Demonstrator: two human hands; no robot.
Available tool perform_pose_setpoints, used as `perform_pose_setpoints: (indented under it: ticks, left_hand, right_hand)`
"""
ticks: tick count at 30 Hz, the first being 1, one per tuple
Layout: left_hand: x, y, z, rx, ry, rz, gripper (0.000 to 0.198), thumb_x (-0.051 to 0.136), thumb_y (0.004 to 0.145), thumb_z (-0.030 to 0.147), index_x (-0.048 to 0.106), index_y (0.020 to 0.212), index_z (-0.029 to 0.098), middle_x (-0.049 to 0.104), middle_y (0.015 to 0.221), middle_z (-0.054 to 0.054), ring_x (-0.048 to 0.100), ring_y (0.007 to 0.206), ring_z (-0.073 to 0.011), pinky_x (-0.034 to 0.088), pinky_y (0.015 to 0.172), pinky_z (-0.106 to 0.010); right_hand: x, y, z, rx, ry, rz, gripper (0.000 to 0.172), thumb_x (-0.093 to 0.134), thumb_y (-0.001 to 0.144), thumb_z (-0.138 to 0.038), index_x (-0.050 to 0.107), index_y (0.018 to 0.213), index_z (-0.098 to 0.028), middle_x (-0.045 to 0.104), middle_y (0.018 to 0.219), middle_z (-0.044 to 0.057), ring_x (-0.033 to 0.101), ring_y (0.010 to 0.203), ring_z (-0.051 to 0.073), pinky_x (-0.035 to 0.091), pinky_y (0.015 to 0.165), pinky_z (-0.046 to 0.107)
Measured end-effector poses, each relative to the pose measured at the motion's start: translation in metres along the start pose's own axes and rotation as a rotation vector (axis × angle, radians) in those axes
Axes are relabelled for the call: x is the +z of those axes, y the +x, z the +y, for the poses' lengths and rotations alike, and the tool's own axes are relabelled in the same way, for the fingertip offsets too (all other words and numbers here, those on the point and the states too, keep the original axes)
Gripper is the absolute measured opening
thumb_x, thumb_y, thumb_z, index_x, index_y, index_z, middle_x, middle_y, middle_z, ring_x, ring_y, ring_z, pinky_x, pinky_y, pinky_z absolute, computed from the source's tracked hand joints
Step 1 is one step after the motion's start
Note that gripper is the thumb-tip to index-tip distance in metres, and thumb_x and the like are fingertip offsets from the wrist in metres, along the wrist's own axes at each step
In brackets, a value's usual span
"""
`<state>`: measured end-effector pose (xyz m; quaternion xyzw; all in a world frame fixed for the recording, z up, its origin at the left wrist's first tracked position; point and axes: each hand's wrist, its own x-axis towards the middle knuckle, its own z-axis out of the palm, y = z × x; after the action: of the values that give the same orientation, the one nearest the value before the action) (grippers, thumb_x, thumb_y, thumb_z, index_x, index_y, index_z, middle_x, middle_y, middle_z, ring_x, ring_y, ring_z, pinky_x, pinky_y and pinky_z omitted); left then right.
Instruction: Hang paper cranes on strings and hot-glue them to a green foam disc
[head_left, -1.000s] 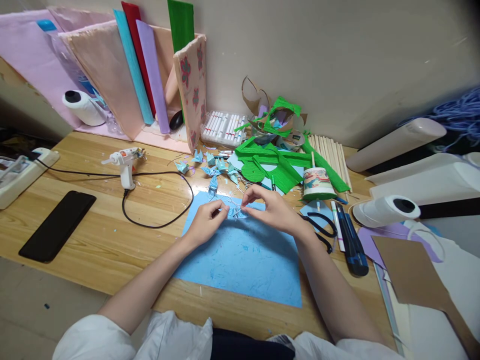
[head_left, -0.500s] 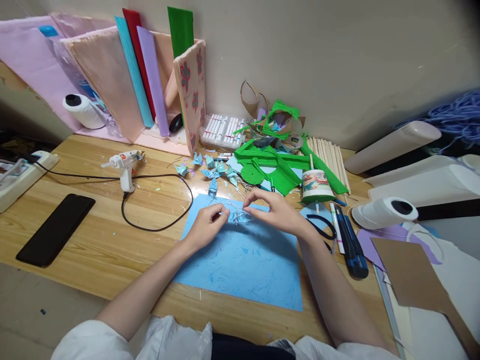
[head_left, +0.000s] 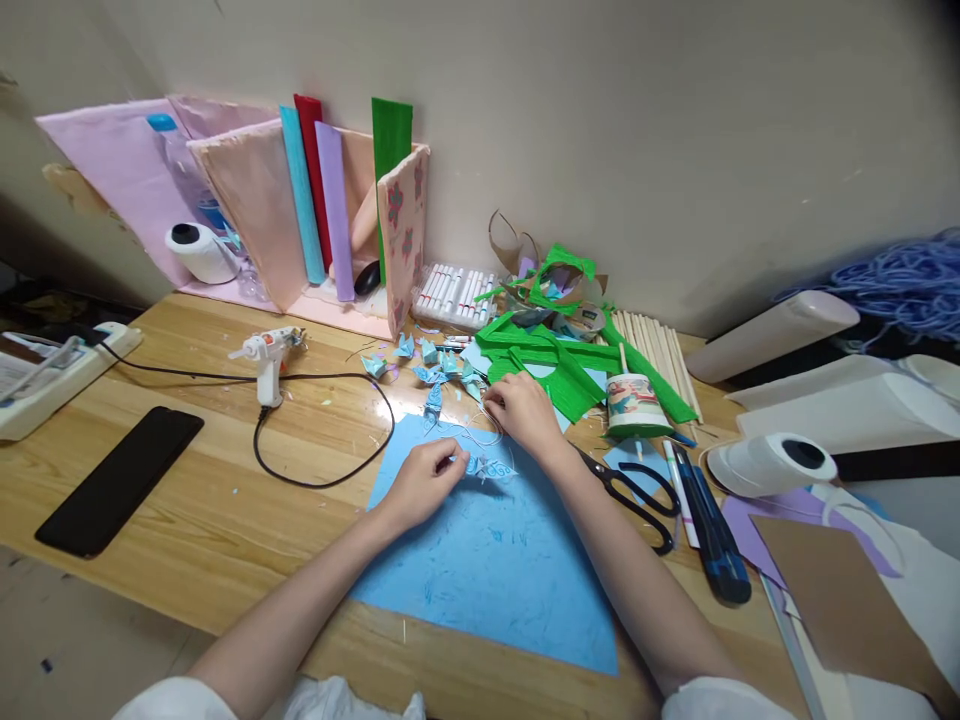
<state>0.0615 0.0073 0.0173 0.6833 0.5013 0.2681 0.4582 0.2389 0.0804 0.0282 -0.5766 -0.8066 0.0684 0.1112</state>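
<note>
My left hand (head_left: 424, 487) is closed in a pinch on one end of a small blue patterned paper piece (head_left: 491, 468), folded and a little above the blue sheet (head_left: 487, 580). Further back, my right hand (head_left: 523, 412) has its thumb and fingers pinched together on a thin pale thread (head_left: 480, 440), which loops down toward the paper piece. The exact grip point is too small to make out. Beyond the hands lie several small folded blue paper figures (head_left: 430, 375).
A white glue gun (head_left: 268, 362) with a looping black cord and a black phone (head_left: 120, 480) lie at left. Black scissors (head_left: 637, 495), a blue cutter (head_left: 712, 530) and a thread spool (head_left: 772, 464) are at right. Green crepe paper (head_left: 570, 370) and markers (head_left: 456, 295) lie behind.
My right hand has moved back and away from the paper piece, toward the small folded figures. My left hand stays beside the piece. The camera view has tilted up slightly.
</note>
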Motion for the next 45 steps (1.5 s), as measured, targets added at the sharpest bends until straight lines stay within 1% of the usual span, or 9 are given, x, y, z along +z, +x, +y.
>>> perform_pose_setpoints:
  ticks: [2, 8, 12, 17, 23, 35, 38, 41, 45]
  left_hand:
    - [0.0, 0.0, 0.0, 0.002, 0.006, -0.003, 0.033, 0.04, 0.088, 0.036, 0.046, 0.062, 0.016, 0.044, 0.06, 0.003, 0.038, 0.058, -0.0097, 0.027, 0.056, -0.023]
    - [0.0, -0.002, 0.002, 0.0, 0.013, -0.014, 0.033, 0.04, 0.088, 0.035, 0.045, 0.062, 0.016, 0.042, 0.059, 0.004, 0.038, 0.058, -0.0095, 0.027, 0.056, -0.023]
    - [0.0, -0.002, 0.001, 0.001, 0.018, -0.008, 0.033, 0.04, 0.088, 0.036, 0.044, 0.062, 0.016, 0.042, 0.059, 0.004, 0.037, 0.058, -0.0096, 0.027, 0.056, -0.023]
    - [0.001, -0.001, -0.001, 0.003, 0.021, -0.008, 0.032, 0.04, 0.087, 0.035, 0.044, 0.062, 0.016, 0.042, 0.059, 0.004, 0.037, 0.058, -0.0097, 0.027, 0.056, -0.023]
    - [0.001, 0.0, -0.001, 0.004, 0.02, -0.012, 0.032, 0.04, 0.088, 0.035, 0.045, 0.062, 0.016, 0.043, 0.059, 0.004, 0.038, 0.058, -0.0097, 0.027, 0.056, -0.023]
    - [0.001, 0.0, -0.002, 0.017, 0.02, -0.007, 0.033, 0.04, 0.088, 0.036, 0.044, 0.062, 0.016, 0.042, 0.059, 0.004, 0.038, 0.058, -0.0096, 0.026, 0.056, -0.023]
    - [0.001, 0.0, -0.002, 0.017, 0.02, -0.004, 0.034, 0.039, 0.088, 0.037, 0.045, 0.062, 0.016, 0.042, 0.059, 0.004, 0.038, 0.058, -0.0098, 0.026, 0.056, -0.023]
    - [0.0, 0.0, -0.002, 0.017, 0.016, 0.001, 0.034, 0.039, 0.088, 0.039, 0.044, 0.062, 0.017, 0.042, 0.059, 0.003, 0.038, 0.058, -0.0102, 0.027, 0.056, -0.023]
    - [0.001, 0.0, -0.001, 0.013, 0.026, 0.007, 0.035, 0.038, 0.088, 0.039, 0.045, 0.062, 0.017, 0.043, 0.059, 0.003, 0.039, 0.058, -0.0105, 0.028, 0.056, -0.023]
  right_hand:
    - [0.0, -0.001, 0.003, -0.003, -0.028, 0.001, 0.011, 0.058, 0.081, -0.02, 0.07, 0.08, -0.019, 0.064, 0.082, 0.007, 0.05, 0.083, 0.022, 0.036, 0.071, 0.03]
    - [0.004, 0.001, 0.007, -0.03, 0.024, -0.027, 0.007, 0.063, 0.078, -0.024, 0.069, 0.079, -0.021, 0.063, 0.08, 0.005, 0.049, 0.084, 0.02, 0.036, 0.071, 0.028]
    - [0.006, 0.005, 0.003, 0.017, 0.029, -0.05, 0.006, 0.063, 0.078, -0.023, 0.068, 0.078, -0.02, 0.064, 0.082, 0.005, 0.05, 0.083, 0.02, 0.035, 0.071, 0.028]
    - [0.002, 0.009, -0.005, 0.087, -0.036, -0.113, 0.009, 0.06, 0.078, -0.021, 0.07, 0.079, -0.019, 0.066, 0.085, 0.007, 0.052, 0.086, 0.022, 0.035, 0.072, 0.029]
    - [-0.003, 0.013, -0.011, 0.104, -0.101, -0.152, 0.013, 0.058, 0.078, -0.019, 0.071, 0.077, -0.018, 0.067, 0.086, 0.009, 0.054, 0.088, 0.024, 0.034, 0.071, 0.031]
    - [-0.003, 0.012, -0.007, 0.088, -0.056, -0.147, 0.015, 0.052, 0.078, -0.017, 0.066, 0.071, -0.017, 0.066, 0.081, 0.008, 0.054, 0.082, 0.02, 0.034, 0.07, 0.028]
    - [-0.011, 0.007, -0.005, 0.092, 0.055, -0.075, 0.01, 0.054, 0.075, -0.018, 0.064, 0.072, -0.017, 0.066, 0.079, 0.005, 0.055, 0.08, 0.018, 0.036, 0.069, 0.026]
    - [-0.019, -0.001, 0.0, 0.137, 0.295, 0.011, 0.005, 0.057, 0.072, -0.018, 0.062, 0.07, -0.017, 0.067, 0.074, 0.002, 0.057, 0.073, 0.015, 0.039, 0.066, 0.024]
    - [-0.02, -0.009, 0.01, 0.202, 0.512, 0.055, 0.004, 0.06, 0.068, -0.02, 0.061, 0.067, -0.017, 0.066, 0.068, 0.001, 0.058, 0.064, 0.014, 0.042, 0.061, 0.024]
